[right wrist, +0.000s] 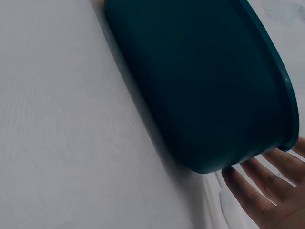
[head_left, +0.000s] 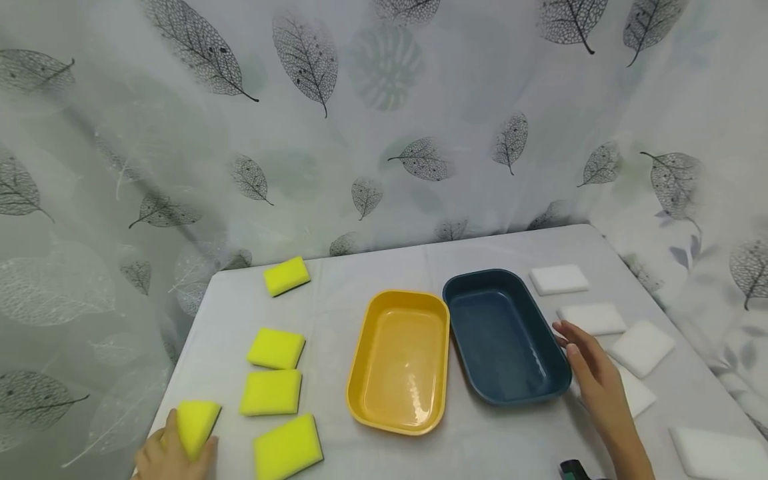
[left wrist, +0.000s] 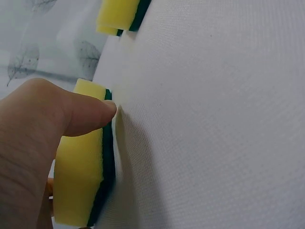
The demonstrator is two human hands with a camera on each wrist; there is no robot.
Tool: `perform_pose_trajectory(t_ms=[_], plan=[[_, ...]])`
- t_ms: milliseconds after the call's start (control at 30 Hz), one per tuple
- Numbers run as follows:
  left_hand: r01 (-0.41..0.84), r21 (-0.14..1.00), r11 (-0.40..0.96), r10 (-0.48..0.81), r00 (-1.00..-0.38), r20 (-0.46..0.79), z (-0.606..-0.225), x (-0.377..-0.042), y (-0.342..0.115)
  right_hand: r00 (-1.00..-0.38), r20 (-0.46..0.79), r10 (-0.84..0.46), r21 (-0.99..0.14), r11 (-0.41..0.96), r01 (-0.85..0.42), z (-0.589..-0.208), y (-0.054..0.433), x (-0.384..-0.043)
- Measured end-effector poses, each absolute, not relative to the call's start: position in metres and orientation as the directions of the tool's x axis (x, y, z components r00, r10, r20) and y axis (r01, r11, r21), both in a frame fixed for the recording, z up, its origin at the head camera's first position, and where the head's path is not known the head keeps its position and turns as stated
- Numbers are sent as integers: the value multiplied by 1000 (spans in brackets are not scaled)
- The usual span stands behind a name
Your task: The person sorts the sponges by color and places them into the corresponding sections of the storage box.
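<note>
My left hand [head_left: 171, 457] grips a yellow sponge [head_left: 197, 421] with a dark green scouring side, at the table's left edge. In the left wrist view, the thumb lies across the sponge [left wrist: 78, 167] near its green layer, and the other fingers are mostly hidden behind it. My right hand [head_left: 594, 370] is beside the right wall of the dark blue tub [head_left: 501, 343], its fingers extended and holding nothing. From the right wrist, the fingertips [right wrist: 233, 176] appear right at the tub's end. White sponges [head_left: 636, 393] lie partly behind this hand.
A yellow tub [head_left: 396, 363] stands against the blue one's left side. Several yellow sponges [head_left: 271, 392] form a column left of it, and several white sponges [head_left: 591, 318] are scattered at right. A dark object [head_left: 573, 469] shows at the front edge. Leaf-print curtains [head_left: 384, 133] enclose the table.
</note>
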State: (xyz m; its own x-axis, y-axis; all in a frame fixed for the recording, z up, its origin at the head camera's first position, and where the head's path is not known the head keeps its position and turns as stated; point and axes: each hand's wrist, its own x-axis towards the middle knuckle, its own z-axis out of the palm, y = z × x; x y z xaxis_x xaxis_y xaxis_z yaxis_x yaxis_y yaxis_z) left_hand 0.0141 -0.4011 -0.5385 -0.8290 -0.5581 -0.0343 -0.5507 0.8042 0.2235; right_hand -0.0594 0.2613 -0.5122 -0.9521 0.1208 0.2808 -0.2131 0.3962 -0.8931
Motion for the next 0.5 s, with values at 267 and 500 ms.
perform_pose_trajectory(t_ms=[267,500], plan=[[-540,270,798,-554,-832,-26,-542,18,-408,-957,223,184,-881,459,-117,-520,255,-62],[-543,249,802,-543,-836,-72,-541,18,-413,-954,191,230,-873,484,-58,-524,251,-65]])
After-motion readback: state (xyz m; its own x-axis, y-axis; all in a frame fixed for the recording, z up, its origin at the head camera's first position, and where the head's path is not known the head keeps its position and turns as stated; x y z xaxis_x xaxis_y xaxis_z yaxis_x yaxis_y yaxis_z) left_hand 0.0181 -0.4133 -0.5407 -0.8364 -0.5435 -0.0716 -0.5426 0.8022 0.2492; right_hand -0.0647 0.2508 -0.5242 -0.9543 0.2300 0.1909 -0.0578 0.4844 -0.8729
